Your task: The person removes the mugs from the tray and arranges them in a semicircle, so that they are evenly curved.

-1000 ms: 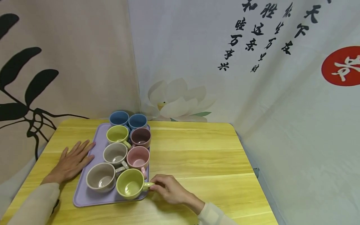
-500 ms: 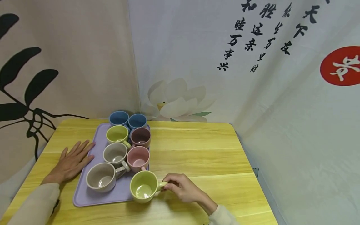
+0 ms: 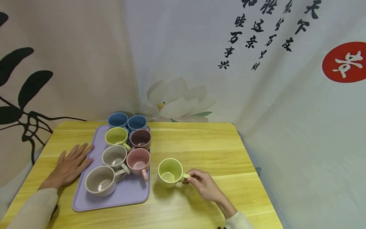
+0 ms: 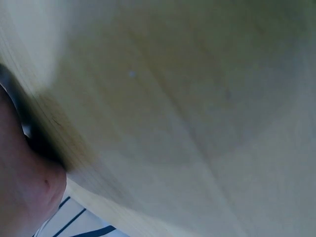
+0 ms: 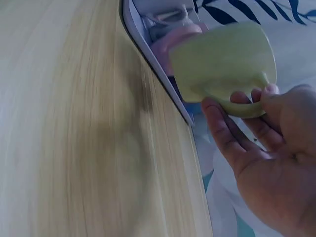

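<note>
By its handle, my right hand pinches a yellow-green mug, held above the table to the right of the purple tray. In the right wrist view, the fingers curl round the handle of this mug. My left hand lies flat with fingers spread, its fingertips on the tray's left edge. On the tray stand two blue mugs, another yellow-green mug, a dark mauve mug, a pink mug, a grey mug and a larger beige mug.
The light wooden table extends to the right of the tray. Behind it hangs a printed curtain with a lotus and black characters. The left wrist view shows mostly blurred tabletop.
My right hand has lifted the yellow-green mug from the tray's front right corner and carried it right, clear of the tray. The left hand stays in place; the head view shifts slightly.
</note>
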A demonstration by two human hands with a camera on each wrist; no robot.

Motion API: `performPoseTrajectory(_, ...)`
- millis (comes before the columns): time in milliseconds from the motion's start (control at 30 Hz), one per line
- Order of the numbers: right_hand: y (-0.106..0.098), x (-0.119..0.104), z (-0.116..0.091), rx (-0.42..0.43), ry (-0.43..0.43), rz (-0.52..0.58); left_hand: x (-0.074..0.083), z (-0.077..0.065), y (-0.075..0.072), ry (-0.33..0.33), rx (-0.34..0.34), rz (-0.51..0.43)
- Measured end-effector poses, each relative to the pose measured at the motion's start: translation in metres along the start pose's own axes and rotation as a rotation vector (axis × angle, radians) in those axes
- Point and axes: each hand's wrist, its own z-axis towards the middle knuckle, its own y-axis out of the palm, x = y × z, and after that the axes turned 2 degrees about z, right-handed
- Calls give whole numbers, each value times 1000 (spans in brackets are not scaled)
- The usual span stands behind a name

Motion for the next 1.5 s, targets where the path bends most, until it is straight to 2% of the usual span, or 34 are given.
performPoseTrajectory(233,-11,7,-5,168,117,-50,-1,-1,1,15,8,0)
performPoseTrajectory(500,-17,16,-9,295,176,27,0,1,1,18,19,-6)
performPoseTrajectory(700,-19,18,-14,399,260,50,-1,2,2,26,26,-15)
performPoseTrajectory(1067,-26,25,-21,604,288,94,-7,1,4,29,28,-18)
performPoseTrajectory(1300,-30,26,-25,723,318,138,-7,0,4,14,17,-12)
performPoseTrajectory(1500,-36,28,-32,842,352,127,-4,0,1,20,8,-14)
